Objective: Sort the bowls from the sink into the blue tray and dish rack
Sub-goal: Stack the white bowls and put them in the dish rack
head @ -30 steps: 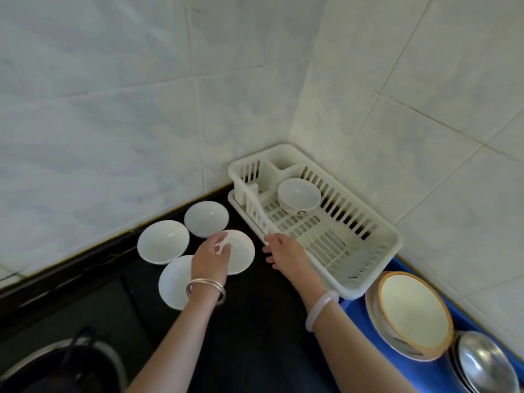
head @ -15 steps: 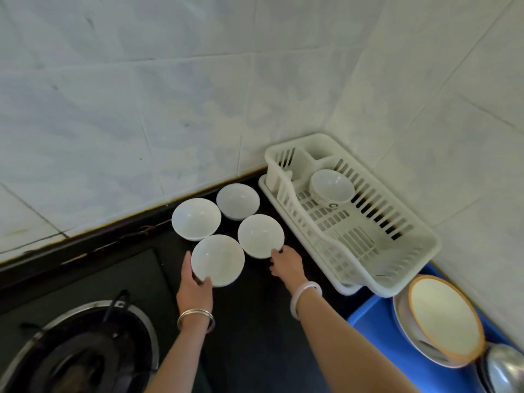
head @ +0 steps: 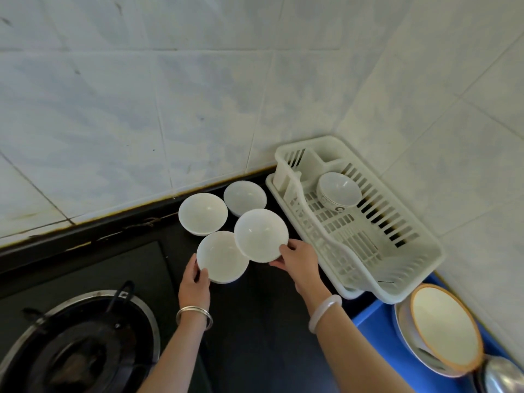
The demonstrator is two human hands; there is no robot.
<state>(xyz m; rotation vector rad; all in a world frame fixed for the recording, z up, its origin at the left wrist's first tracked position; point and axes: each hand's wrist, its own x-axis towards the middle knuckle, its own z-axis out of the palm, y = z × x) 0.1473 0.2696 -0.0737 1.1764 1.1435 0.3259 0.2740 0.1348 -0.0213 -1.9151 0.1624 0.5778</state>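
Head view, hands: my left hand (head: 195, 282) grips a round white ceramic bowl (head: 222, 256) by its rim; my right hand (head: 300, 262) pinches a second white bowl (head: 261, 235), raised beside the white slatted plastic dish rack (head: 411, 268).
Done: one patterned bowl (head: 338, 192) sits in the rack.
Left: both held bowls and two white bowls (head: 202, 213) by the wall; the blue plastic tray (head: 374, 330) is to my right.

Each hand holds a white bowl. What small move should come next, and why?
Probably the right hand should carry its raised bowl rightward into the rack: the bowl is lifted, and the rack stands right beside it with just a patterned bowl inside.
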